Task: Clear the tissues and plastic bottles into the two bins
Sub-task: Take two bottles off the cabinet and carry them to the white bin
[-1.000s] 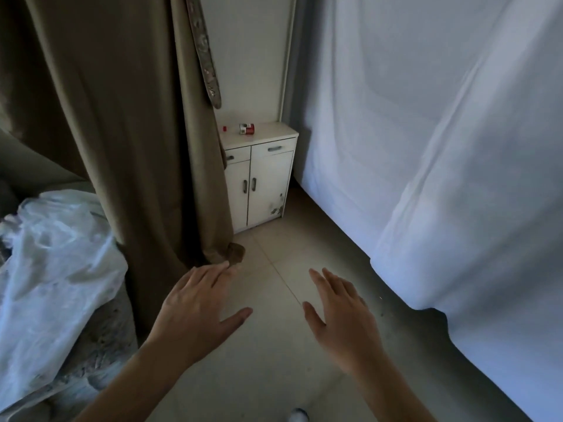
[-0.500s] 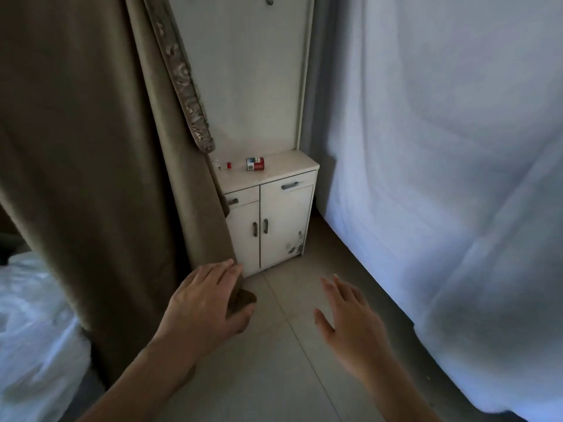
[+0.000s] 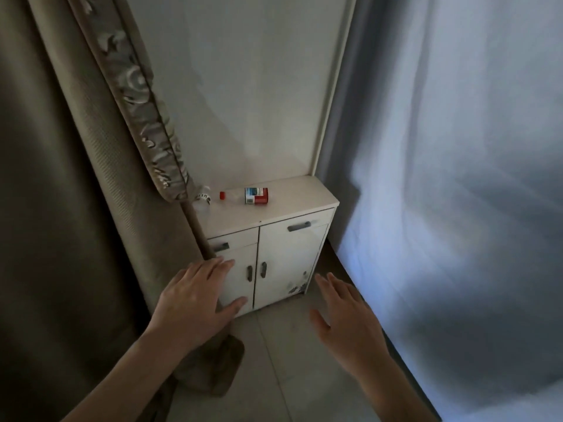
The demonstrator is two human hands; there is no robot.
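A clear plastic bottle (image 3: pixel 245 195) with a red cap and a red-and-blue label lies on its side on top of a small white cabinet (image 3: pixel 292 257). A small white crumpled thing (image 3: pixel 203 197), perhaps a tissue, lies left of the bottle beside the curtain. My left hand (image 3: pixel 195 303) hovers in front of the cabinet's left door, fingers straight, holding nothing. My right hand (image 3: pixel 345 315) is held out over the floor to the right of the cabinet, fingers spread and empty. No bin is in view.
A heavy tan curtain (image 3: pixel 76 208) with a patterned tie-back (image 3: pixel 143 117) hangs on the left, its hem on the tiled floor (image 3: pixel 292 376). A pale blue-white sheet (image 3: pixel 457 193) drapes along the right. A white wall panel rises behind the cabinet.
The view has come closer to the cabinet and tilted up. The white plastic sheet at the left has dropped out of view. Both hands stay open and held out in front.
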